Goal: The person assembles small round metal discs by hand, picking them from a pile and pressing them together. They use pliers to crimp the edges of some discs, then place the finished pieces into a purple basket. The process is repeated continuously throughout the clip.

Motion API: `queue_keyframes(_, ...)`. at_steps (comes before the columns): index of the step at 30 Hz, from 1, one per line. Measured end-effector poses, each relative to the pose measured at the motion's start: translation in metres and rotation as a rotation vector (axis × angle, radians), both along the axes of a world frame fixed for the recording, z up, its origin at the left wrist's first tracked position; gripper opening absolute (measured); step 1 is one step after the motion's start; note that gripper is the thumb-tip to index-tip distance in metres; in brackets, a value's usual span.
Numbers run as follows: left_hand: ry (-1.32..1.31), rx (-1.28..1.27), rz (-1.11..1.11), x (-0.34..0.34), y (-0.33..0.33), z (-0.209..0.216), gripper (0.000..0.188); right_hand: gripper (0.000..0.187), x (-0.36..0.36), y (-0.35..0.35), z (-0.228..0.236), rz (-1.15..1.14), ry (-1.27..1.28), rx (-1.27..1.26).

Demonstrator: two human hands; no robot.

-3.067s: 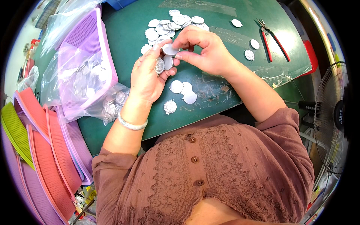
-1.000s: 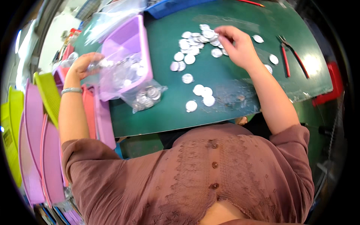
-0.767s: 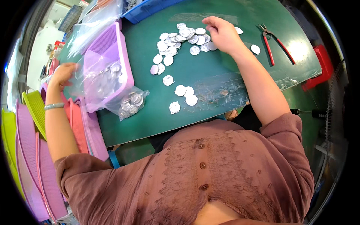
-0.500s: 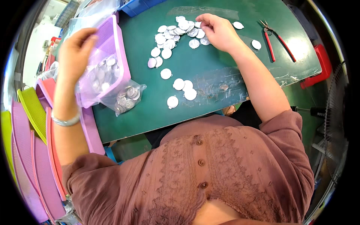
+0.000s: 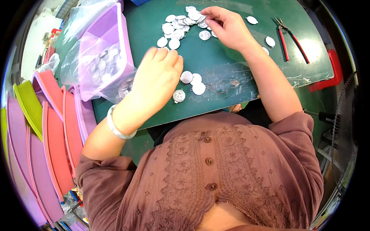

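Note:
Round silver medals with small loops lie in a loose heap at the far middle of the green table. My right hand reaches to the heap's right edge, thumb and forefinger closing on a medal there. Nearer me, my left hand hangs back up over the table, its fingers curled down. Their tips are partly hidden, so what they hold, if anything, does not show. Just right of it lie a few plain-faced medals and one with a raised pattern.
At left, a purple basket holds clear bags of medals. Red-handled cutting pliers and single medals lie at right. Stacked coloured baskets stand beside my left arm; a fan is at far right.
My left hand has swung right from the purple basket to above the table. The nearest medal now shows a patterned face instead of a plain one. My right hand stays by the heap.

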State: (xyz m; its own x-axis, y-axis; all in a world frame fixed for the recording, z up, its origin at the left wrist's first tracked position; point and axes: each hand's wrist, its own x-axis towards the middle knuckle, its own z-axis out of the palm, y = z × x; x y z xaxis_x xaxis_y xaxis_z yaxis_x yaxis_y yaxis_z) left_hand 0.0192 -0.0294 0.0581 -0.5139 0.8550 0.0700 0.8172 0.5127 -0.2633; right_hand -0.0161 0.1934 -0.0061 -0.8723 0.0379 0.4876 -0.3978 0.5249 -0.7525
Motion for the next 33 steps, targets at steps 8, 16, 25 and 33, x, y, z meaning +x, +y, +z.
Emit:
queue_keyframes(8,-0.401,0.171,0.251,-0.027,-0.01,-0.029,0.019,0.023,-0.001,-0.003,-0.003,0.039,0.037,-0.025)
queue_keyframes(16,-1.418,1.211,0.528,-0.036,0.014,-0.04,0.015,0.035,0.005,-0.007,0.003,0.339,-0.234,-0.279)
queue_keyframes(25,-1.583,1.553,0.368,-0.046,0.048,-0.048,0.014,0.046,0.008,-0.01,0.006,0.399,-0.315,-0.595)
queue_keyframes(33,-1.706,1.633,0.361,-0.047,0.038,-0.058,0.018,0.044,0.012,-0.013,0.011,0.339,-0.451,-0.672)
